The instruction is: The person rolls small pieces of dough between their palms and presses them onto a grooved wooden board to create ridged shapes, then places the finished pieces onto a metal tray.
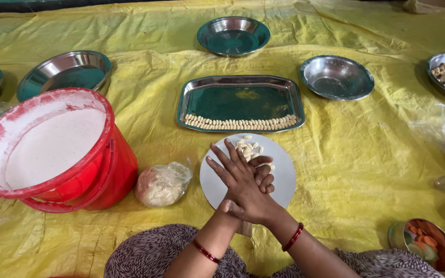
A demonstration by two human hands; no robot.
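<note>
Over a round white plate (284, 180) set on a crinkled yellow plastic sheet (145, 108), the two hands are pressed together palm to palm, crossed at the wrists, with the left hand (233, 172) on top, fingers stretched flat, and the right hand (261, 177) underneath, fingers curled up around it. Whether a bit of dough is trapped between the palms can't be told, since nothing is shown there, but it looks like rolling is being done. Small pale dough pieces (248, 148) are scattered on the far part of the plate, just past the fingertips. For a neat result, pressure should probably be kept light and even, and the palms held right over the plate so anything dropped gets caught. Straight ahead, a rectangular steel tray (240, 85) is laid out with a tidy row of finished pieces (240, 123) along its near edge; plenty of bare tray is left behind that row. Room is tighter on the left, where a red bucket of white flour (52, 146) and a bagged lump of dough (161, 184) are parked near the plate, so elbows are better swung to the right, where the sheet is mostly open. Empty steel bowls (337, 77) are placed well apart farther out, and a small tin (428, 244) is tucked near the right knee.
</note>
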